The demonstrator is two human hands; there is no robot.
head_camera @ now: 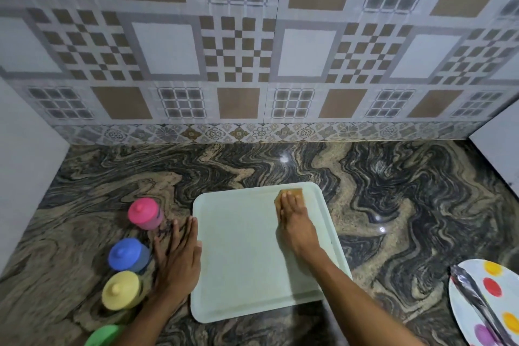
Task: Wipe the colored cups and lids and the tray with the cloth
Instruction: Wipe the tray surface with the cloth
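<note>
Pale tray [247,261] laid flat on marbled counter [393,205]. Brown cloth [292,194] found at tray's far right corner, pressed down by right hand [295,216], fingers straight, nothing grasped. Left hand [179,258] laid flat, fingers released, against tray's left rim, thumb on rim. Lidded cups lined up left of tray: pink cup [144,213], blue cup [127,254], yellow cup [120,289], green cup [105,336] partly cut off. Spotted plate [466,317] with tongs [474,298] seen at lower right

Left hand [179,258] lies flat, fingers straight; right hand [295,219] reaches forward, fingers extended, palm down.
</note>
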